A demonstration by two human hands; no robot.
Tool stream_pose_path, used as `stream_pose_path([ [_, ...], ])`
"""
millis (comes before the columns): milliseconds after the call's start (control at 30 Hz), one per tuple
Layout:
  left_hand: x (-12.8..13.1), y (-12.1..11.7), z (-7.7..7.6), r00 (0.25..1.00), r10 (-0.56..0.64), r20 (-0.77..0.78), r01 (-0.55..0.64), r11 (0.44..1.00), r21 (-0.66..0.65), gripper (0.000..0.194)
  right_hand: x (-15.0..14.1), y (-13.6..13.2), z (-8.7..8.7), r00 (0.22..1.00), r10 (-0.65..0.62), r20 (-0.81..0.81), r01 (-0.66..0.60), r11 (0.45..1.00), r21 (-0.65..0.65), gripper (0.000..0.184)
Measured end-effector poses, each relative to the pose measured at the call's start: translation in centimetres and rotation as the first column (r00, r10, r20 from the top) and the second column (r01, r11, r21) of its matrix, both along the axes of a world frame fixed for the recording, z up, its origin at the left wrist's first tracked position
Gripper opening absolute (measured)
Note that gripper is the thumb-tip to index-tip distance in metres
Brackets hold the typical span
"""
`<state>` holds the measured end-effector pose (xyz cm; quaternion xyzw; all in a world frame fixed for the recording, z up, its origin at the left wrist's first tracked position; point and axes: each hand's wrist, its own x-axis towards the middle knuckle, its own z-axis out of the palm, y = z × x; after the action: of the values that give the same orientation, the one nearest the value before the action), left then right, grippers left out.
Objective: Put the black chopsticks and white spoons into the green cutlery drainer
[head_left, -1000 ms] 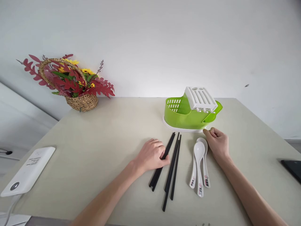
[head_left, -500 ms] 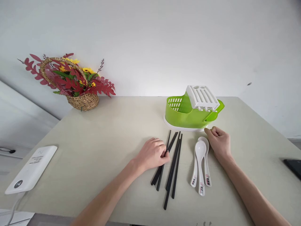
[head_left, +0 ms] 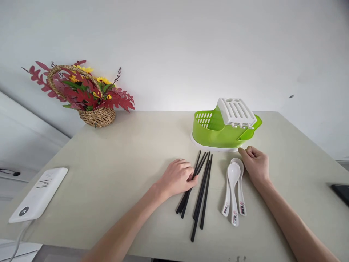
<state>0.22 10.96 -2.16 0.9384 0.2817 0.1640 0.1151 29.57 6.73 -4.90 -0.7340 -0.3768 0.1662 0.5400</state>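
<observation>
Black chopsticks lie on the table in two loose groups. Over the left group of chopsticks (head_left: 184,202), my left hand (head_left: 177,178) is closed, its curled fingers and thumb around their middle; the fingertips are partly hidden. Just right of it lies the other group of chopsticks (head_left: 201,194), untouched. Several white spoons (head_left: 233,175) overlap in a fan, bowls away from me. Beside their bowls my right hand (head_left: 255,163) rests as a fist, with nothing visible in it. Behind everything stands a green cutlery holder (head_left: 212,137) with a white slotted top (head_left: 237,111) and white base.
At the back left stands a wicker basket (head_left: 97,117) of red leaves and yellow flowers. A white power strip-like device (head_left: 40,193) with a cable lies at the left edge. A dark flat object (head_left: 340,193) lies at the right edge. The wall rises behind the table.
The left chopsticks have shifted slightly under my left hand, their far ends spreading a little. My right hand stays a fist by the spoons. The whole view has drifted slightly.
</observation>
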Motion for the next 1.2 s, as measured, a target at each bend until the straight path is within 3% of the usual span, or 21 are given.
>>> stream_pose_path([
  [467,0.04,-0.13,-0.18,0.999,-0.001,-0.038,0.003,0.998,0.067,0.034,-0.08,-0.04,0.17,1.0,0.005,0.016,-0.005,1.0,0.005,0.05],
  [733,0.13,-0.18,-0.02,1.0,0.019,-0.015,-0.019,1.0,0.009,0.035,-0.01,-0.13,0.12,1.0,0.001,-0.009,-0.001,1.0,-0.003,0.051],
  [1200,0.03,-0.07,0.24,0.998,0.044,0.037,-0.041,0.996,-0.084,0.02,-0.06,-0.18,0.2,1.0,0.001,0.002,-0.001,1.0,0.001,0.051],
])
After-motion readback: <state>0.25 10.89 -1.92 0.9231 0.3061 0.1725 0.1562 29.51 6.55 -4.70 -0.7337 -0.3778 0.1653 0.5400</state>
